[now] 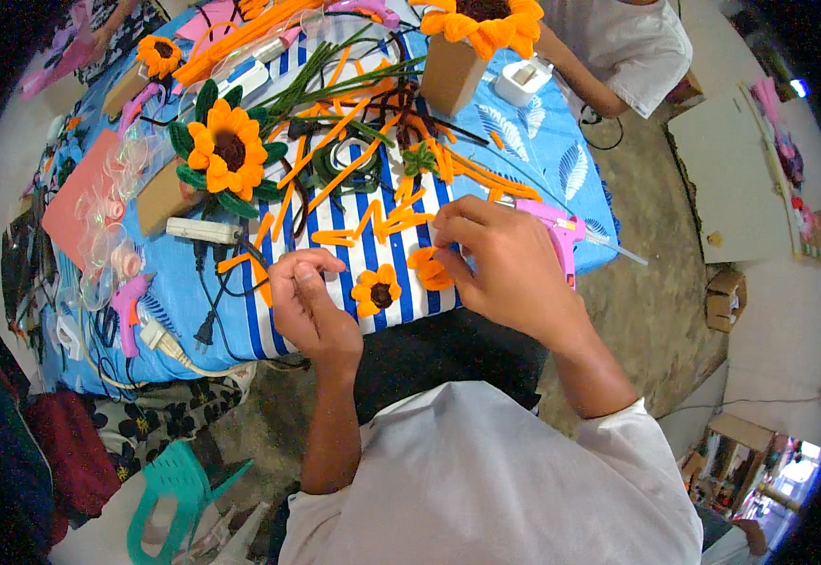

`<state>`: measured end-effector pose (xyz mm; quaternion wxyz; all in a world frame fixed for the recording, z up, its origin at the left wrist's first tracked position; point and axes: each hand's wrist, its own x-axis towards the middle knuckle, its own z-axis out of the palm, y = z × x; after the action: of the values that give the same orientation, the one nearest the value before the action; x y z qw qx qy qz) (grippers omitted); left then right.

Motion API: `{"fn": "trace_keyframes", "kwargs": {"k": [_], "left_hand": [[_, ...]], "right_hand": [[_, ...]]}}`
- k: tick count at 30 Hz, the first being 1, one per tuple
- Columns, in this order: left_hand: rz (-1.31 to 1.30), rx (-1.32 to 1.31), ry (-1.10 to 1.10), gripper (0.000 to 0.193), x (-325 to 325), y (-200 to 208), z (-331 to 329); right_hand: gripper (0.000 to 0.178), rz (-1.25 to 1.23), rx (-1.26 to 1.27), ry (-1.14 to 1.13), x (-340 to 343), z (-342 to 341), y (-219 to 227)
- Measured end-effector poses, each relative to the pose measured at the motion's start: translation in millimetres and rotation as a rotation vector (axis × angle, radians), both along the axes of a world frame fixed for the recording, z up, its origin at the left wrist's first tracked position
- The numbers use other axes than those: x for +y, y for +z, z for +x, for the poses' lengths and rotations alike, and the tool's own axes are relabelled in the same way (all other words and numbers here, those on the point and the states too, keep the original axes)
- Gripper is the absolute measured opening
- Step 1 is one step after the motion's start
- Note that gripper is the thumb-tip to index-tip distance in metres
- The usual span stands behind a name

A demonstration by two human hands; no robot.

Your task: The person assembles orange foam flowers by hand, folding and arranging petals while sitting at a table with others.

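My left hand point(314, 306) is above the table's front edge, its fingers curled in toward the thumb; whatever they may hold is hidden. My right hand point(514, 264) has bent fingers, with the thumb side beside a cupped orange fuzzy petal piece point(429, 270). I cannot make out what, if anything, is pinched in it. Between both hands a small orange flower with a dark centre point(376, 290) lies on the striped cloth point(330, 325). Folded orange pipe cleaners point(373, 224) are scattered just beyond. A pink glue gun point(561, 231) rests behind my right hand.
A large sunflower point(226, 151) and another on a cardboard block point(452, 77) stand farther back. Green stems point(335, 89) lie between them. A power strip point(205, 230), cords and another pink glue gun point(129, 309) are at left. Another person's arm point(580, 71) reaches in at far right.
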<state>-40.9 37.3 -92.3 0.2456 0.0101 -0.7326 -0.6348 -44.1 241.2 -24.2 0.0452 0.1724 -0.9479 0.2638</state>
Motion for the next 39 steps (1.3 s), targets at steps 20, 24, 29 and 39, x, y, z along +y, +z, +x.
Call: {"fn": "trace_keyframes", "kwargs": {"k": [20,24,29,39], "left_hand": [[-0.175,-0.012,-0.353,0.011,-6.9,39.4,-23.8],[-0.758,-0.02,-0.471,0.019,-8.9,44.4,-58.6],[-0.971,-0.09,-0.636,0.023,-5.1,34.2,-75.9],[-1.007,-0.132,-0.681,0.01,-2.3,38.0,-76.7]], "right_hand": [[0.018,0.241,0.077,0.085,-18.4,-42.5,-18.5],[0.016,0.264,0.083,0.048,-20.7,-40.8,-19.7],[0.028,0.184,0.091,0.045,-4.9,-30.9,3.1],[0.019,-0.097,0.105,-0.084,10.3,-20.5,-3.6]]}}
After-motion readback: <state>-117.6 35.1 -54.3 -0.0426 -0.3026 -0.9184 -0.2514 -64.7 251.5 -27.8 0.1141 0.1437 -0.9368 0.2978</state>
